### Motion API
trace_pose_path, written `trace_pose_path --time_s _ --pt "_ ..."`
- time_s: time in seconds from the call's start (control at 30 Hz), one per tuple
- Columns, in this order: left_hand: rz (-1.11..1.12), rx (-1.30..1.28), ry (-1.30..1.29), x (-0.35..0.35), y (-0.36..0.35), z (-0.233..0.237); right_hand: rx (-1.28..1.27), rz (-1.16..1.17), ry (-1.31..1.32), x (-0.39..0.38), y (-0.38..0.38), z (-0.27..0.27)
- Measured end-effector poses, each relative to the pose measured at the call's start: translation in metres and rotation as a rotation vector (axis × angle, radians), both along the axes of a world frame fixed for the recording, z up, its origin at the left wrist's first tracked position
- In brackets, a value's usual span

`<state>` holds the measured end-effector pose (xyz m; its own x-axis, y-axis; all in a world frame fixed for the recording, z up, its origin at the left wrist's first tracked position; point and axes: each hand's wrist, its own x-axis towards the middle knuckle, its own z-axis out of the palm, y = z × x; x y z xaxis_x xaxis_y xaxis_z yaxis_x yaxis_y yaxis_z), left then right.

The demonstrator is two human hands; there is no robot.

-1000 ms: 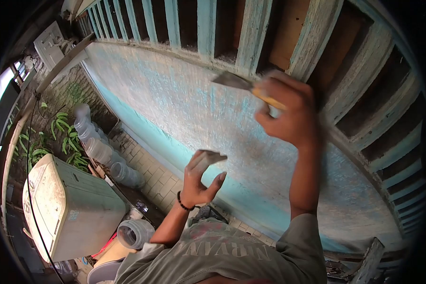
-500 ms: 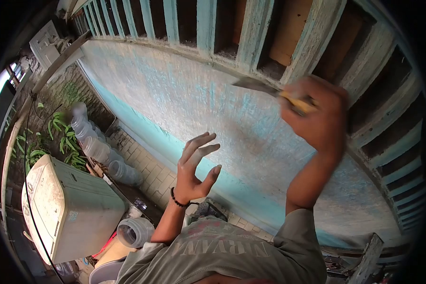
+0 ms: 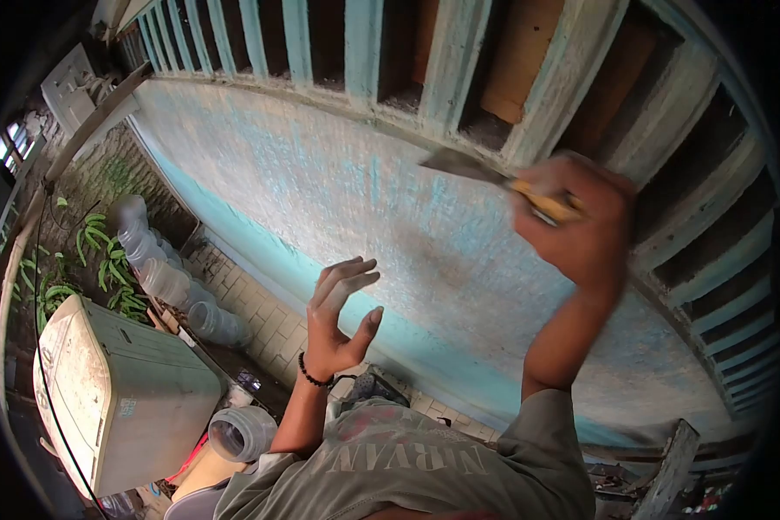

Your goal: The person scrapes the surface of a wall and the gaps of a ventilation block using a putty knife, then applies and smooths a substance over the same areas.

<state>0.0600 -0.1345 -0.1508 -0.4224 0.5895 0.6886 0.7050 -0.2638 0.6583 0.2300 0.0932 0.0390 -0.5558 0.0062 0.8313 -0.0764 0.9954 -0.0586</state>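
Note:
In my right hand (image 3: 572, 221) is a scraper (image 3: 468, 166) with a yellow handle and a flat, dark metal blade. The fingers wrap round the handle, somewhat blurred. Its blade points left, near the upper edge of a wall (image 3: 321, 186) with worn blue and whitish paint, just under the wooden slats (image 3: 446, 87); whether it touches the wall is unclear. Raised in front of the lower wall, my left hand (image 3: 342, 316) holds nothing, its fingers bent and apart. Pale dust covers its fingertips, and a dark bead bracelet circles the wrist.
A pale, box-shaped appliance (image 3: 139, 390) stands at the lower left. Clear plastic jars (image 3: 178, 282) line up behind it beside green plants (image 3: 113, 269), with another jar (image 3: 243, 432) nearer me. Paving (image 3: 273, 325) runs along the wall's foot. A wooden post (image 3: 667, 472) leans at the lower right.
The view has shifted slightly. My left hand appears lower and farther left, still with fingers apart. The scraper stays in my right hand, its blade slightly lower and farther left in view.

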Motion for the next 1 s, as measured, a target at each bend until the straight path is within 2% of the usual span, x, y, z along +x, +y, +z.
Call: trace_pose_path --time_s 0.13,0.23,0.33,0.43,0.57,0.73,1.0 --pt "-0.028 -0.002 0.024 0.002 0.007 -0.002 0.031 0.043 0.082 -0.018 0.002 -0.011" --pt "-0.059 -0.027 0.020 0.004 0.006 -0.003 0.111 0.078 0.176 0.026 0.002 0.008" --pt "-0.053 -0.038 0.012 0.002 0.007 -0.005 0.059 -0.023 0.100 0.058 -0.006 0.012" --pt "-0.044 -0.032 0.002 0.003 0.008 -0.005 0.054 -0.023 0.012 0.049 -0.002 0.003" --pt "-0.062 -0.028 0.014 0.003 0.008 -0.005 0.018 -0.033 0.026 0.019 0.003 -0.009" --pt "-0.052 -0.025 0.023 0.003 0.005 -0.004 -0.010 -0.010 0.036 0.025 0.004 0.000" --pt "-0.050 -0.029 0.032 0.009 0.004 0.003 0.003 -0.022 -0.011 -0.011 0.003 -0.002"
